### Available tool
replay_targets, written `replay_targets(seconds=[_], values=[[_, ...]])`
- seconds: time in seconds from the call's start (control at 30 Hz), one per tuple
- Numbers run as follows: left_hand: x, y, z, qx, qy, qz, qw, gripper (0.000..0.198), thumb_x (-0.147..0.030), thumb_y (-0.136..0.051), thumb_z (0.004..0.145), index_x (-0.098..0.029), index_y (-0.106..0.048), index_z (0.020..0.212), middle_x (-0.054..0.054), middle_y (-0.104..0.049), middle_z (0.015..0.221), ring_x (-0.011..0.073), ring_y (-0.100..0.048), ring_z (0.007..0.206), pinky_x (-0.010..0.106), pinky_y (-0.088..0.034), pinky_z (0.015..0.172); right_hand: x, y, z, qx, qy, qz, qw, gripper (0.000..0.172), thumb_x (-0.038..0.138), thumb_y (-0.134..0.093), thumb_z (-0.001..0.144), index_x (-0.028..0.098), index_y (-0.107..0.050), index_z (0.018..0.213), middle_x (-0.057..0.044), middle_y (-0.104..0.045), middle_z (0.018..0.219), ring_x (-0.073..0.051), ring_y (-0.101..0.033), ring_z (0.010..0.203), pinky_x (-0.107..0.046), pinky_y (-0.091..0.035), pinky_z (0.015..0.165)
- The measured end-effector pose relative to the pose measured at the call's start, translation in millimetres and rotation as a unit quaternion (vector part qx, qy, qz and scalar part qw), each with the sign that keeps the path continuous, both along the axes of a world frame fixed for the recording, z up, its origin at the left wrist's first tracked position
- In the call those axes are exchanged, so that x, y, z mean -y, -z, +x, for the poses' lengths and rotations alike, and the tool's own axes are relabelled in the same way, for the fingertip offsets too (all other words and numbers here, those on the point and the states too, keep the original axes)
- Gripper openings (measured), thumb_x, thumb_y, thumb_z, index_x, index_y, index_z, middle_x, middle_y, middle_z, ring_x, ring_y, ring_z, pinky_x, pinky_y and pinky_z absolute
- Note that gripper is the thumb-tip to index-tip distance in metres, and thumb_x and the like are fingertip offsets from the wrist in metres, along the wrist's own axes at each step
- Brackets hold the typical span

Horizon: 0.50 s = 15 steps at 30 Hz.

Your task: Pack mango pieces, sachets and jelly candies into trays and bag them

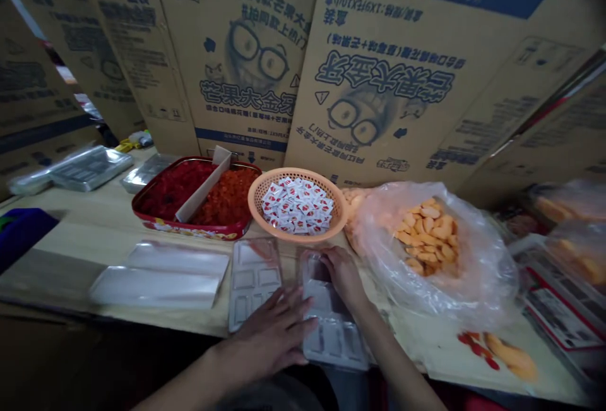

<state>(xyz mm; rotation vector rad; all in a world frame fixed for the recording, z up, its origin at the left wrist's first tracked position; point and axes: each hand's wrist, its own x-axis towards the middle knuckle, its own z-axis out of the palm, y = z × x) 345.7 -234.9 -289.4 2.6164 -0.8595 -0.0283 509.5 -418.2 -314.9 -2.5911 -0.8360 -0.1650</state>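
Two clear plastic compartment trays lie side by side at the table's near edge. My left hand (277,332) lies flat with fingers stretched out, between the left tray (249,278) and the right tray (331,329), touching the right tray's edge. My right hand (341,272) rests on the far end of the right tray, fingers curled onto its rim. Just behind the hands stands an orange basket (297,206) of small white and red sachets.
A red tin (194,199) holds dark red and orange pieces, split by a cardboard divider. A clear bag of yellow pieces (428,240) sits at the right. Clear sleeves (161,275) lie at the left. Printed cardboard boxes (388,70) wall the back.
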Motion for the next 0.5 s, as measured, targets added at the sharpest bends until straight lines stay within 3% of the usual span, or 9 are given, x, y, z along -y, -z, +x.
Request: replay_targets(seconds=[0.1,0.27,0.5], values=[[23,15.1,29,-0.038,0.024,0.001,0.999,0.052,-0.042,-0.040,0.085,-0.023,-0.036,0.133,0.007,-0.033,0.143,0.0225,-0.017,0.135,0.044,-0.020,0.109,3,0.8,0,0.007,-0.011,0.017,1.000,0.022,0.017,-0.043,0.084,0.015,-0.064,0.090,-0.010,-0.061,0.087,-0.022,-0.054,0.087,-0.033,-0.042,0.078],[24,32.5,32,-0.040,0.020,0.005,0.999,0.048,-0.036,-0.041,0.086,-0.021,-0.038,0.132,0.009,-0.032,0.143,0.0210,-0.018,0.134,0.040,-0.021,0.109,6,0.6,5,0.002,-0.011,0.037,0.999,0.022,0.017,-0.043,0.085,0.013,-0.064,0.085,-0.010,-0.060,0.086,-0.022,-0.051,0.086,-0.033,-0.041,0.078],[27,32.0,32,-0.041,0.018,0.002,0.999,0.047,-0.029,-0.046,0.084,-0.019,-0.041,0.130,0.010,-0.035,0.141,0.0211,-0.019,0.134,0.040,-0.024,0.108,3,-0.1,7,0.016,-0.039,-0.023,0.999,0.020,0.014,-0.046,0.083,0.014,-0.064,0.091,-0.011,-0.059,0.091,-0.021,-0.051,0.090,-0.032,-0.040,0.081]])
